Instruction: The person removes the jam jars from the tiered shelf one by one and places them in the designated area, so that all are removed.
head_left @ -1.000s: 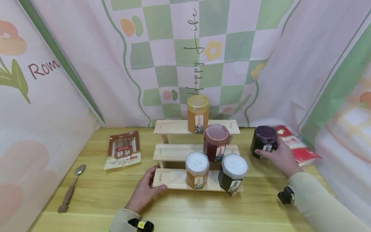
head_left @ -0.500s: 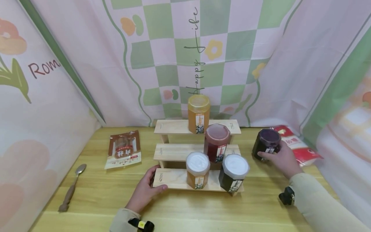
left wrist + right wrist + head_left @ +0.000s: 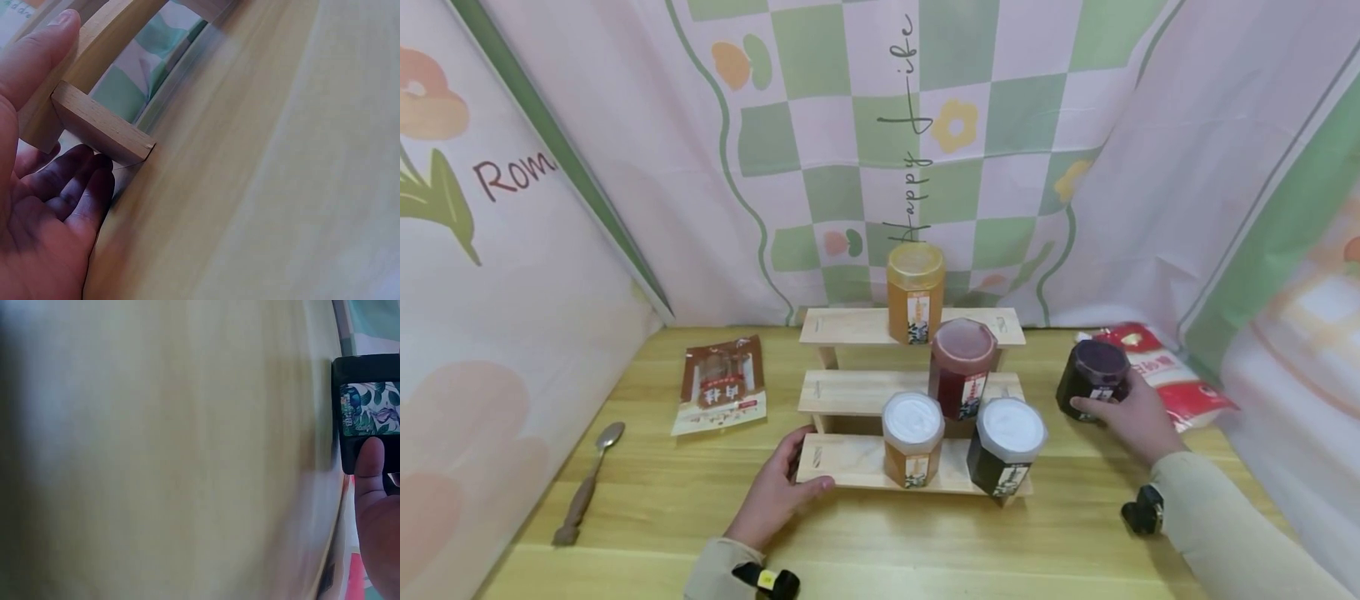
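Observation:
A three-step wooden rack (image 3: pixel 842 460) stands mid-table. My left hand (image 3: pixel 772 492) grips the left end of its lowest step, thumb along the board; in the left wrist view the fingers (image 3: pixel 81 187) curl beside the rack's leg (image 3: pixel 103 122). To the right of the rack, my right hand (image 3: pixel 1138 417) holds a dark purple jam jar (image 3: pixel 1081 387) upright, thumb (image 3: pixel 371 459) across its front by the label. Its far fingers are hidden behind the jar. The rack bears a yellow jar (image 3: pixel 914 292) on top, a red jar (image 3: pixel 962 367) in the middle and two white-lidded jars, one amber (image 3: pixel 912 437), one dark (image 3: pixel 1006 446), below.
A red and white packet (image 3: pixel 1180 379) lies behind the right hand. At left are a brown packet (image 3: pixel 721 383) and a spoon (image 3: pixel 587 483) with a brown handle. Patterned cloth (image 3: pixel 820 200) hangs along the table's back and sides.
My right hand and the dark purple jar have shifted slightly right and toward me. The left hand keeps its grip on the rack, and the other jars stay where they were.

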`<act>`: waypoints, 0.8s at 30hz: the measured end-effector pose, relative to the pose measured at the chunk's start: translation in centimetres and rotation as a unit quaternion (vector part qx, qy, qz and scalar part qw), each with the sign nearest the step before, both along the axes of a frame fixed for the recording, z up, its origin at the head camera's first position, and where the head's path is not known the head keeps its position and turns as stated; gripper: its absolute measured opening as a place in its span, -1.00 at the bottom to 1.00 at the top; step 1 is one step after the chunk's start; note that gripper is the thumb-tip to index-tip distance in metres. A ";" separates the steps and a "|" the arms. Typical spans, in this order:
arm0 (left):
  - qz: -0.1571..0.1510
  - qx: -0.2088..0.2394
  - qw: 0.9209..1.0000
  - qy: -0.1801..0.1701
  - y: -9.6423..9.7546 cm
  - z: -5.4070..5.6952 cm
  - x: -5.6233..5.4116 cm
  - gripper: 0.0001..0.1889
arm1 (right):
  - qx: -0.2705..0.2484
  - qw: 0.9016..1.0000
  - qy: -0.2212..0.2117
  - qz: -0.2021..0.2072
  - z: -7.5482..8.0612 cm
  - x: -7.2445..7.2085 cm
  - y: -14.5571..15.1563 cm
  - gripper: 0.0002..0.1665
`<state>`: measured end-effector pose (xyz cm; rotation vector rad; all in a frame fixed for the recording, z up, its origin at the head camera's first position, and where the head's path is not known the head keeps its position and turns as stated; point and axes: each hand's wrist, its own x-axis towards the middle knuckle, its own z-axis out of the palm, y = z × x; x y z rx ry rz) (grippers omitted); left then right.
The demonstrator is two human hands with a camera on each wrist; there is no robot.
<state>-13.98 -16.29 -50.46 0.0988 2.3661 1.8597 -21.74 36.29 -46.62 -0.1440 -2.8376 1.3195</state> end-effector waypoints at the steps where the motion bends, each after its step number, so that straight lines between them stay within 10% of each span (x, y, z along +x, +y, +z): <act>1: 0.000 0.000 1.000 0.001 0.0 0.0 0.0 0.01 | 0.001 1.000 0.001 0.001 -0.1 0.0 0.0 0.29; 24: 0.001 -0.001 1.000 0.004 0.1 0.1 0.0 0.03 | 0.034 0.998 -0.040 -0.033 -0.2 0.8 -1.1 0.27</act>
